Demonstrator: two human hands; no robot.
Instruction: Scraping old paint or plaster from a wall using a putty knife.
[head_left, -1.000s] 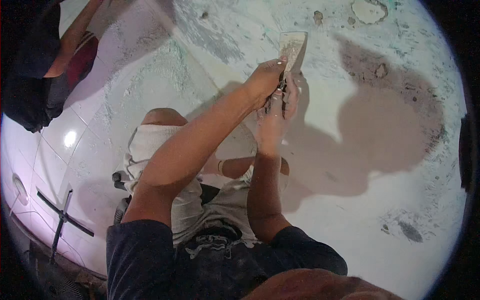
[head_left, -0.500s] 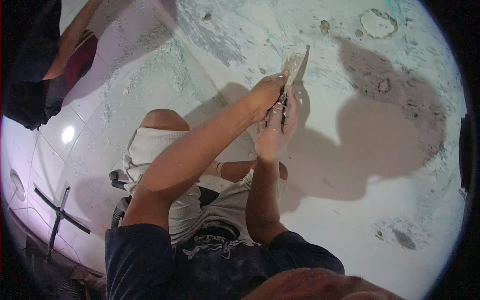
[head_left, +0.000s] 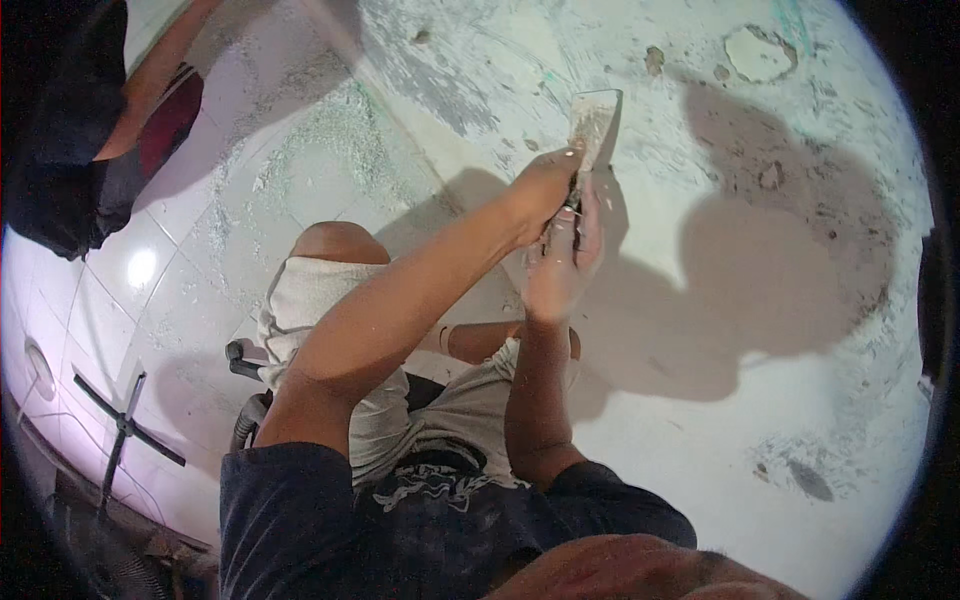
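A scraper with a wide, flat metal blade (head_left: 597, 118) is held against the patchy white wall (head_left: 640, 240), its blade pointing up and smeared with pale residue. My left hand (head_left: 545, 192) wraps round the handle close to the blade, thumb along it. Lower on the dark handle, my right hand (head_left: 565, 262) grips too, its fingers dusted white. Most of the handle is hidden between the two hands. Whether the blade edge touches the wall I cannot tell.
Flaked debris (head_left: 325, 150) lies on the tiled floor (head_left: 200, 300) along the wall's foot. Another person's arm (head_left: 150, 85) and dark clothing are at upper left. A black cross-shaped stand (head_left: 125, 425) stands at lower left. The wall has pits and a round pale patch (head_left: 758, 53).
The whole view has shifted slightly, with my arms a little further right in it. Both hands keep their hold on the scraper, which has barely moved against the wall.
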